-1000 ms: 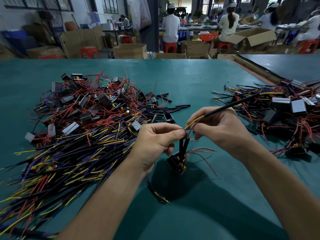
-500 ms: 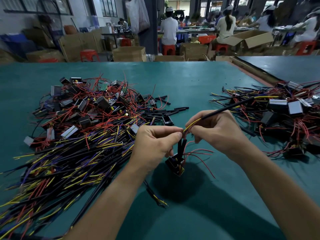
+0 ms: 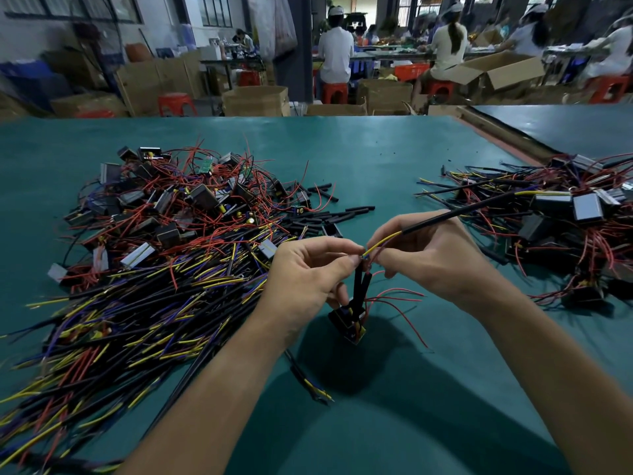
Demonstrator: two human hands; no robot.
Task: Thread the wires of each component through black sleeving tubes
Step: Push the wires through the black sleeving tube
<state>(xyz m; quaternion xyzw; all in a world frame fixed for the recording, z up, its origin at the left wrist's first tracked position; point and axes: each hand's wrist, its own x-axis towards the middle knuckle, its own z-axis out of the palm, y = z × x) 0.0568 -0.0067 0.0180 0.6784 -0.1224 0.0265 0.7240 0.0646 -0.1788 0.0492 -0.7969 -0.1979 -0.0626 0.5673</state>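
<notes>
Head view: both hands meet above the green table (image 3: 376, 159). The left hand (image 3: 308, 272) pinches the wire ends (image 3: 363, 258) between thumb and forefinger, its other fingers curled beneath. The right hand (image 3: 428, 255) pinches the yellow wire (image 3: 383, 240) just beside them. That wire runs into a long black sleeving tube (image 3: 455, 214), which slants up and to the right across the hand. Below the pinch hang two short black tubes (image 3: 361, 286) and the small black component (image 3: 347, 322) (whether it touches the table I cannot tell), with loose red wires (image 3: 394, 299) curling rightward. A heap of components (image 3: 191, 207) lies to the left, sleeved leads (image 3: 137, 320) nearer, and a second heap (image 3: 565, 228) to the right.
</notes>
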